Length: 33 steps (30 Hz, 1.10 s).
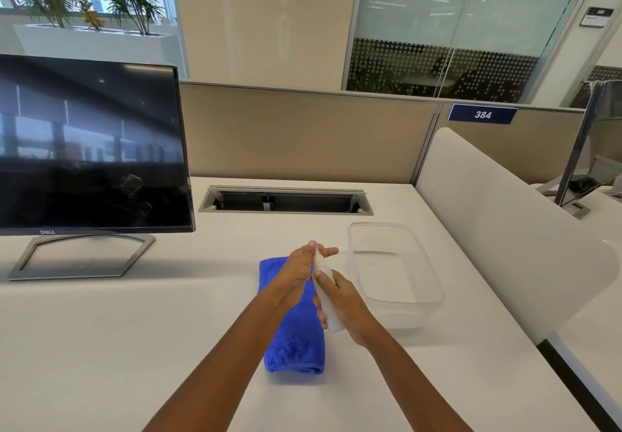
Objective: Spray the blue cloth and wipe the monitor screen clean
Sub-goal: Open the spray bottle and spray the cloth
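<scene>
A folded blue cloth (296,340) lies on the white desk, in front of me. Above it I hold a slim white spray bottle (328,300), tilted with its top pointing away. My right hand (343,310) is wrapped around the bottle's body. My left hand (303,270) grips the bottle's top end, fingers partly spread. The dark monitor (91,149) stands at the left on a silver stand, switched off, with smudges on its lower right screen area.
A clear plastic container (417,300) sits just right of my hands. A cable tray opening (286,200) is set into the desk behind. A beige partition runs along the back, and a white curved divider (505,229) borders the right side.
</scene>
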Available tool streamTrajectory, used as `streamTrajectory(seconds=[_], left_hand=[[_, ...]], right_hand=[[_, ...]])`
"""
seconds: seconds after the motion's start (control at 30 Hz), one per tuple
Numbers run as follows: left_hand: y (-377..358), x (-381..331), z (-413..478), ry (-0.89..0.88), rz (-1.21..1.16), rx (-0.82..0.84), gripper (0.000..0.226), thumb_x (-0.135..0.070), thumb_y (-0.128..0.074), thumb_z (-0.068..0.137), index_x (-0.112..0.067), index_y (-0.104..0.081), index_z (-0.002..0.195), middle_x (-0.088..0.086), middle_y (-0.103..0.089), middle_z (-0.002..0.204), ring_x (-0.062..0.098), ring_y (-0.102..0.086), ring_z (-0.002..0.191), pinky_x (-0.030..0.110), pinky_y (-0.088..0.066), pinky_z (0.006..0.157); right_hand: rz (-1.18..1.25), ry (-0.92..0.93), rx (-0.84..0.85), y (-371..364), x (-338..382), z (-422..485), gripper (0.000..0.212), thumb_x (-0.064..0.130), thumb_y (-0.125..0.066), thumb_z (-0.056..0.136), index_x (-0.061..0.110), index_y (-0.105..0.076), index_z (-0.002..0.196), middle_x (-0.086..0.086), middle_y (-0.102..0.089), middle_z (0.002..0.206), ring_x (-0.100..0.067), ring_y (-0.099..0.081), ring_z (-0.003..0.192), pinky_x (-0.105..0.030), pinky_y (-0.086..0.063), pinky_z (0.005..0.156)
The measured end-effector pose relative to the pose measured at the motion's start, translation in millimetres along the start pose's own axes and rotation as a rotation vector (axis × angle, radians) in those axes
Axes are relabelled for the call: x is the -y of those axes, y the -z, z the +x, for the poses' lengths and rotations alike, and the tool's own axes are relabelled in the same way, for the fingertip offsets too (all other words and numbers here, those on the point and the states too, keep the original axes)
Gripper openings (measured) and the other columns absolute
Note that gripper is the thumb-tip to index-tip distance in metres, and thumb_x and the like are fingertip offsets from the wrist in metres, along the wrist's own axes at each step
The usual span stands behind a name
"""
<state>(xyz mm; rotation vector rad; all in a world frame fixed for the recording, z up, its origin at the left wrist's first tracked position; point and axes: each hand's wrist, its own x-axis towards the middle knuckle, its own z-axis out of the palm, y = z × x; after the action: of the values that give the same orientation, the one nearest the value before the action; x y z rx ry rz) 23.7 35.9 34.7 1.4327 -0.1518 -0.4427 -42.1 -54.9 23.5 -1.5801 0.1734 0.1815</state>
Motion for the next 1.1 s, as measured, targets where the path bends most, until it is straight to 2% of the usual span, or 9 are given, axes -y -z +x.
streamTrajectory(seconds=[0.27, 0.47, 0.6, 0.67, 0.73, 0.83, 0.93, 1.0, 1.1], left_hand=[[-8, 2, 3, 0.039, 0.013, -0.171, 0.04, -0.027, -0.022, 0.1, -0.016, -0.048, 0.072, 0.007, -0.062, 0.119, 0.02, -0.051, 0.106, 0.036, -0.038, 0.099], [-12, 6, 2, 0.118, 0.016, -0.249, 0.04, -0.023, -0.024, 0.099, -0.02, -0.053, 0.071, 0.01, -0.058, 0.127, 0.029, -0.049, 0.117, 0.043, -0.04, 0.104], [-5, 1, 2, 0.102, 0.07, -0.35, 0.036, -0.019, -0.027, 0.098, -0.007, -0.061, 0.1, 0.008, -0.05, 0.136, 0.02, -0.044, 0.12, 0.033, -0.035, 0.102], [12, -11, 6, 0.085, 0.103, -0.385, 0.042, -0.019, -0.024, 0.099, -0.001, -0.056, 0.118, 0.009, -0.046, 0.14, 0.021, -0.038, 0.127, 0.033, -0.028, 0.106], [30, -20, 13, 0.091, 0.138, -0.379, 0.044, -0.021, -0.022, 0.099, 0.0, -0.054, 0.122, 0.009, -0.046, 0.14, 0.024, -0.032, 0.132, 0.04, -0.021, 0.111], [41, -21, 15, 0.077, 0.208, -0.358, 0.042, -0.024, -0.022, 0.098, -0.001, -0.054, 0.114, 0.009, -0.054, 0.13, 0.023, -0.04, 0.125, 0.041, -0.026, 0.107], [33, -6, 9, 0.048, 0.308, -0.268, 0.034, -0.026, -0.027, 0.098, -0.008, -0.055, 0.09, 0.004, -0.059, 0.104, 0.013, -0.05, 0.095, 0.031, -0.031, 0.088], [23, 9, 5, 0.039, 0.395, -0.219, 0.031, -0.029, -0.032, 0.097, -0.01, -0.052, 0.083, 0.001, -0.056, 0.088, 0.013, -0.049, 0.086, 0.028, -0.033, 0.079], [6, 28, -1, -0.003, 0.579, -0.185, 0.034, -0.029, -0.04, 0.094, -0.009, -0.042, 0.067, 0.007, -0.045, 0.071, 0.019, -0.041, 0.075, 0.031, -0.035, 0.067]], right_hand=[[-0.081, 0.032, -0.091, -8, -8, 3, 0.025, 0.04, -0.048, 0.093, 0.017, -0.049, 0.084, 0.004, -0.052, 0.053, -0.01, -0.046, 0.036, -0.019, -0.039, 0.037], [-0.156, 0.044, -0.143, -14, -17, 7, 0.024, 0.039, -0.048, 0.094, 0.018, -0.047, 0.082, 0.005, -0.049, 0.053, -0.009, -0.042, 0.035, -0.019, -0.033, 0.038], [-0.662, 0.124, -0.225, -9, -32, 5, 0.03, 0.045, -0.043, 0.093, 0.018, -0.042, 0.106, 0.006, -0.05, 0.066, -0.014, -0.048, 0.053, -0.02, -0.032, 0.045], [-0.746, 0.102, -0.252, -1, -48, -1, 0.032, 0.044, -0.041, 0.094, 0.019, -0.04, 0.115, 0.011, -0.044, 0.064, -0.014, -0.047, 0.06, -0.019, -0.03, 0.047], [-0.722, 0.069, -0.268, 6, -64, -10, 0.034, 0.043, -0.041, 0.095, 0.018, -0.039, 0.118, 0.011, -0.039, 0.06, -0.01, -0.044, 0.055, -0.017, -0.029, 0.047], [-0.673, 0.054, -0.296, 13, -78, -17, 0.033, 0.043, -0.041, 0.095, 0.019, -0.04, 0.117, 0.004, -0.043, 0.059, -0.01, -0.046, 0.052, -0.018, -0.033, 0.048], [-0.533, 0.061, -0.312, 16, -78, -18, 0.023, 0.04, -0.045, 0.094, 0.021, -0.045, 0.108, -0.005, -0.049, 0.064, -0.015, -0.05, 0.054, -0.024, -0.04, 0.052], [-0.378, 0.079, -0.307, 15, -73, -21, 0.012, 0.037, -0.049, 0.093, 0.027, -0.048, 0.101, -0.005, -0.047, 0.061, -0.016, -0.048, 0.047, -0.028, -0.04, 0.047], [-0.169, 0.086, -0.307, 15, -62, -26, 0.005, 0.033, -0.052, 0.092, 0.029, -0.051, 0.095, 0.001, -0.045, 0.054, -0.015, -0.041, 0.04, -0.023, -0.035, 0.038]])
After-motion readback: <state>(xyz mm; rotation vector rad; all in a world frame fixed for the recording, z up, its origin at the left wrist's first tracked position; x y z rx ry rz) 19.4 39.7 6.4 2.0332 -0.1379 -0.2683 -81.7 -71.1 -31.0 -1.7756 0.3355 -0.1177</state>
